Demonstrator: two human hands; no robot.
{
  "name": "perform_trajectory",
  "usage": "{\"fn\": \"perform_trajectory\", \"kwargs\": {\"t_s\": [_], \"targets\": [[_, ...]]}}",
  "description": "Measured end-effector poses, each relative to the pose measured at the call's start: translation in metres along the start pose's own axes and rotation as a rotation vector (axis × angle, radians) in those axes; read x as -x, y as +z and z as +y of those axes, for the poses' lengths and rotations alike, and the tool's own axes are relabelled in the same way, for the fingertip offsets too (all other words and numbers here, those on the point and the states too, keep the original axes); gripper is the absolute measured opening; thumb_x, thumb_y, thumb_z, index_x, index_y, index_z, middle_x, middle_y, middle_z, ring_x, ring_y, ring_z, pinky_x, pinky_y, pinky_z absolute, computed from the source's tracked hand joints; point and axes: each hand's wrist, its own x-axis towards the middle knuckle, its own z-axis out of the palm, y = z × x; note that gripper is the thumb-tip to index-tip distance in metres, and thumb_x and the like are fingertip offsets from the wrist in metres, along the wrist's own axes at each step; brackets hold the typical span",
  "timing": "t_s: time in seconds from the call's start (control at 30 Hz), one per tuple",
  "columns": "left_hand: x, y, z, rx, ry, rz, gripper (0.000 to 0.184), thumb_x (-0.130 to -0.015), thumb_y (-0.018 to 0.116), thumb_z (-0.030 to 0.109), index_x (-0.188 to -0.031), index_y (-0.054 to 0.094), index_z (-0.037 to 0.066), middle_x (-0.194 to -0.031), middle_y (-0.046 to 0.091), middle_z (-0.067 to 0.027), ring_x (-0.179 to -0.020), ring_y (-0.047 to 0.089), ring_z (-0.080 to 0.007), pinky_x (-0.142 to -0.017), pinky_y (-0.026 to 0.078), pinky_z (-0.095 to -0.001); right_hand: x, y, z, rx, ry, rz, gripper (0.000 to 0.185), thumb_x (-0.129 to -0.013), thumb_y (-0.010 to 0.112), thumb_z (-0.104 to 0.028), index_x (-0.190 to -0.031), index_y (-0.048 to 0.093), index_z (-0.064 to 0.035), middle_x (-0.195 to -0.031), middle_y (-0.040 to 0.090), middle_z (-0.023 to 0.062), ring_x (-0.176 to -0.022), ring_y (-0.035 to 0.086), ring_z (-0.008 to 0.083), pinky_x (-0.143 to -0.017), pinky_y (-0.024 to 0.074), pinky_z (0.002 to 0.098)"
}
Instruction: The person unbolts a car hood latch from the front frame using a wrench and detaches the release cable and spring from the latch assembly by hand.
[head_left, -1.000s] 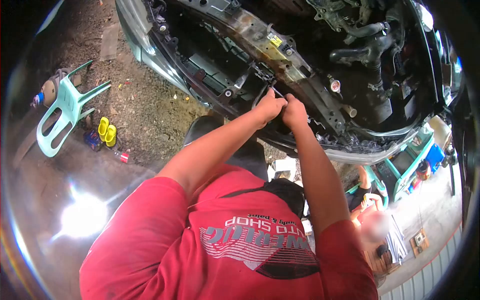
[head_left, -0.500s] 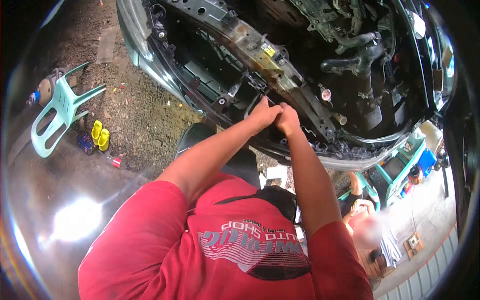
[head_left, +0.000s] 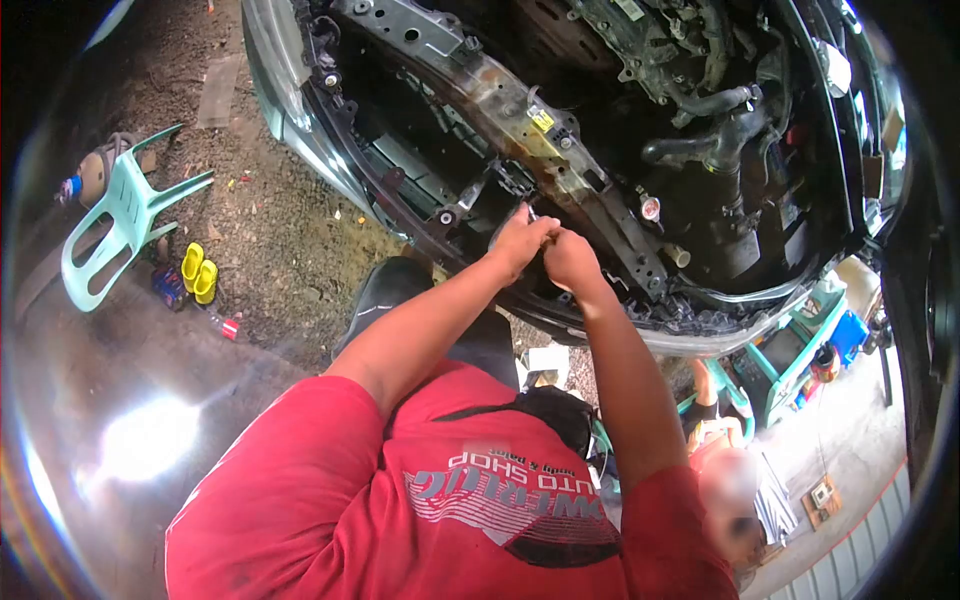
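Observation:
My left hand (head_left: 523,243) is closed near the latch area (head_left: 515,180) at the front of an open car engine bay. My right hand (head_left: 573,262) is closed just beside it, its fingers close to those of my left hand. A small metallic piece shows at my left fingertips, too small to name. Both hands are below the rusty metal crossbar (head_left: 510,105), which bears a yellow label (head_left: 541,120). What my right hand grips is hidden by its fingers.
Black hoses (head_left: 700,150) lie in the engine bay. A green plastic chair (head_left: 128,215) and yellow clogs (head_left: 199,273) are at the left. At the lower right a person (head_left: 715,440) is near a green shelf (head_left: 800,350).
The camera view has shifted slightly. Both hands have moved a little down and left in the picture, staying together beside the crossbar.

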Motion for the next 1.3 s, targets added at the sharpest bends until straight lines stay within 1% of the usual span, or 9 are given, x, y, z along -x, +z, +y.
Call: {"fn": "perform_trajectory", "kwargs": {"t_s": [0.17,0.3,0.4,0.73,0.83,0.9,0.93,1.13,1.3], "targets": [[0.008,0.002,0.006,0.460,-0.163,0.089,0.059,-0.091,0.071,0.034,-0.136,0.050,0.003,-0.123,0.066,-0.0090,-0.117,0.060,-0.0214,-0.099,0.047,-0.0409,0.001,-0.042,-0.072,0.141,0.100,-0.078,0.032,-0.089,0.060,-0.028,-0.103,0.075,-0.0030,-0.102,0.071,0.0277,-0.099,0.069,0.0461,-0.087,0.0549,0.0505],[0.021,-0.010,0.031,0.696,-0.264,-0.262,0.037,-0.097,0.061,0.045,-0.111,0.070,0.012,-0.109,0.073,-0.0018,-0.107,0.066,-0.0205,-0.097,0.046,-0.0388,-0.014,-0.035,-0.101,0.168,0.234,-0.116,0.039,-0.091,0.052,-0.027,-0.101,0.076,0.0016,-0.109,0.071,0.0287,-0.105,0.068,0.0472,-0.091,0.0551,0.0513],[0.019,-0.010,0.034,0.587,-0.303,-0.249,0.031,-0.099,0.055,0.041,-0.098,0.071,0.014,-0.097,0.075,-0.0030,-0.092,0.069,-0.0210,-0.089,0.049,-0.0385,0.002,-0.041,-0.107,0.108,0.294,-0.090,0.041,-0.093,0.052,-0.030,-0.107,0.075,0.0011,-0.110,0.072,0.0276,-0.108,0.068,0.0461,-0.093,0.0548,0.0502],[0.025,-0.012,0.031,0.590,-0.347,-0.221,0.033,-0.099,0.051,0.041,-0.095,0.070,0.014,-0.096,0.075,-0.0039,-0.092,0.068,-0.0216,-0.087,0.049,-0.0403,-0.002,-0.037,-0.092,0.188,0.273,-0.226,0.043,-0.095,0.055,-0.037,-0.111,0.074,-0.0023,-0.113,0.071,0.0265,-0.108,0.068,0.0439,-0.092,0.0547,0.0505],[0.016,-0.016,0.012,0.528,-0.351,-0.277,0.030,-0.098,0.053,0.039,-0.108,0.066,0.014,-0.105,0.072,-0.0027,-0.096,0.067,-0.0210,-0.088,0.048,-0.0425,0.015,-0.023,-0.062,0.211,0.159,-0.108,0.042,-0.093,0.062,-0.038,-0.113,0.069,-0.0024,-0.106,0.073,0.0251,-0.103,0.070,0.0439,-0.088,0.0556,0.0514],[0.016,-0.011,0.012,0.305,-0.278,-0.179,0.035,-0.095,0.056,0.034,-0.125,0.057,0.016,-0.115,0.068,-0.0014,-0.104,0.064,-0.0205,-0.090,0.047,-0.0432,0.020,-0.018,-0.043,0.257,-0.009,-0.070,0.044,-0.086,0.067,-0.024,-0.125,0.064,-0.0041,-0.102,0.074,0.0228,-0.099,0.070,0.0438,-0.083,0.0554,0.0509],[0.016,-0.011,0.008,0.308,-0.284,-0.178,0.035,-0.095,0.056,0.034,-0.125,0.057,0.016,-0.115,0.068,-0.0014,-0.104,0.064,-0.0205,-0.090,0.047,-0.0432,0.020,-0.016,-0.036,0.285,-0.044,-0.023,0.034,-0.087,0.068,-0.022,-0.116,0.063,-0.0059,-0.096,0.073,0.0214,-0.095,0.069,0.0438,-0.080,0.0547,0.0521],[0.014,-0.006,0.005,0.268,-0.256,-0.124,0.066,-0.090,0.061,0.025,-0.150,0.034,0.021,-0.126,0.060,-0.0014,-0.121,0.056,-0.0189,-0.095,0.045,-0.0465,0.003,-0.004,-0.023,0.315,-0.032,0.051,0.022,-0.087,0.066,-0.018,-0.102,0.059,-0.0042,-0.090,0.072,0.0230,-0.090,0.071,0.0431,-0.077,0.0553,0.0543],[0.020,-0.003,0.018,0.083,-0.168,-0.148,0.095,-0.087,0.064,0.025,-0.163,0.008,0.011,-0.144,0.050,-0.0112,-0.131,0.048,-0.0200,-0.100,0.044,-0.0437,-0.002,0.016,-0.010,0.254,0.017,0.054,0.019,-0.088,0.064,-0.018,-0.100,0.060,-0.0037,-0.090,0.071,0.0249,-0.090,0.069,0.0459,-0.078,0.0551,0.0555]]}}
